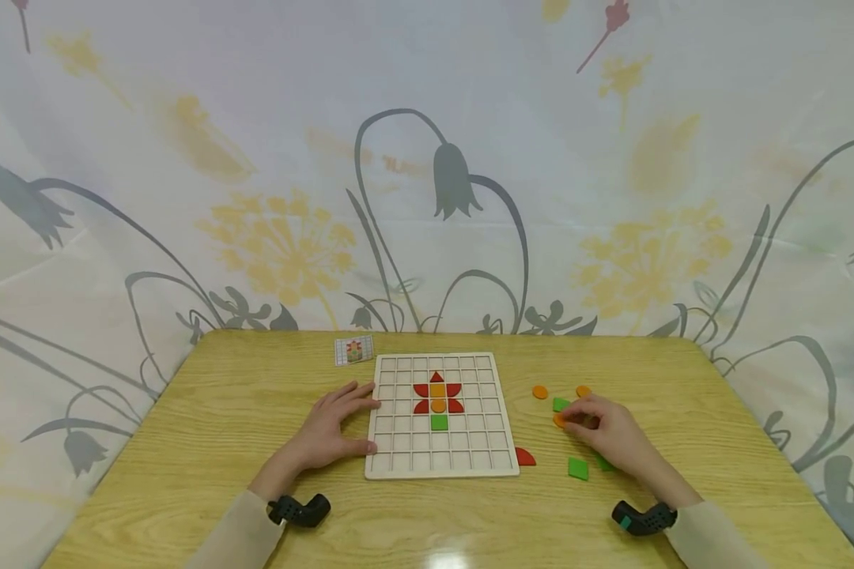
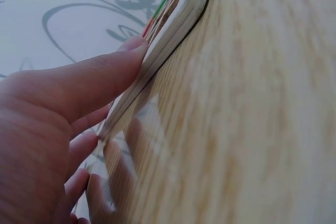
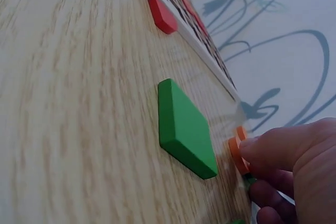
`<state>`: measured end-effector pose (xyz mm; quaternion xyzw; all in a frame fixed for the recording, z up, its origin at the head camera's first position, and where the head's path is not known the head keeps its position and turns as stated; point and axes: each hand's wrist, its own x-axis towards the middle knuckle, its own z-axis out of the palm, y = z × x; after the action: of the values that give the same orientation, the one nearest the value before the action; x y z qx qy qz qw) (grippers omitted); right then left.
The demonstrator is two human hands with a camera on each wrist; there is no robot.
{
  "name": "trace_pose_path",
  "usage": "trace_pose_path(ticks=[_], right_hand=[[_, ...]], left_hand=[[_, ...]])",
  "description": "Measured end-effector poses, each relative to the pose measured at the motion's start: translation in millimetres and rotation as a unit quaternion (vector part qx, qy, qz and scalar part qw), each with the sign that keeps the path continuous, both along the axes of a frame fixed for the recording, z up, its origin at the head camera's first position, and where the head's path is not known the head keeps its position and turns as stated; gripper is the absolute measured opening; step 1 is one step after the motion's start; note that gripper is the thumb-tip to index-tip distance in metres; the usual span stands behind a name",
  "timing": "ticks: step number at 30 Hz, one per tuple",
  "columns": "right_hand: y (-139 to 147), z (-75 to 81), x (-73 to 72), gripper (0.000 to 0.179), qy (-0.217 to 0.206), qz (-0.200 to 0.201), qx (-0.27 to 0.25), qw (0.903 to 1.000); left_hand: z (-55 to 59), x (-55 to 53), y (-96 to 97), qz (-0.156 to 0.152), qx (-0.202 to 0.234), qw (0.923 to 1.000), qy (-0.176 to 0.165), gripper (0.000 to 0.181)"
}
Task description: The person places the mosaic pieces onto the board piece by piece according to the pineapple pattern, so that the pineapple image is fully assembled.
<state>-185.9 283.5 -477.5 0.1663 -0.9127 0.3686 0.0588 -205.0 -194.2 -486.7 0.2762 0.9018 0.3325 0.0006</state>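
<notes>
- Left hand, between the tabletop's left edge and its middle: fingers extended, thumb apart.
- Right hand, toward the right edge: thumb and fingertips pinching.
- Both forearms angle inward.

So the whole back is a pale backdrop that also runs down both sides, a bit creased in spots. It's printed with droopy gray flowers, blurry yellow blooms and a couple of reddish buds up top. The tabletop is yellowish wood grain, with a bright glare spot at the near edge.
</notes>
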Motion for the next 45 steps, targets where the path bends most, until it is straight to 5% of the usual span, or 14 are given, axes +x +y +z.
trace_pose_path(ticks=[9,33,45], right_hand=[[-3.7,0.6,-2.7,0.013,0.010,0.002,0.034,0.9994],[-6.0,-0.9,-2.8,0.020,-0.005,0.011,0.014,0.9998],[-13.9,3.4,-6.5,0.022,0.004,0.038,0.055,0.9978]], left_hand=[[-0.8,1.2,-0.6,0.004,-0.003,1.0000,-0.003,0.061],[1.4,-0.3,0.8,0.001,-0.001,1.0000,0.002,0.062],[1.5,0.0,0.9,-0.001,0.001,1.0000,-0.005,0.062]])
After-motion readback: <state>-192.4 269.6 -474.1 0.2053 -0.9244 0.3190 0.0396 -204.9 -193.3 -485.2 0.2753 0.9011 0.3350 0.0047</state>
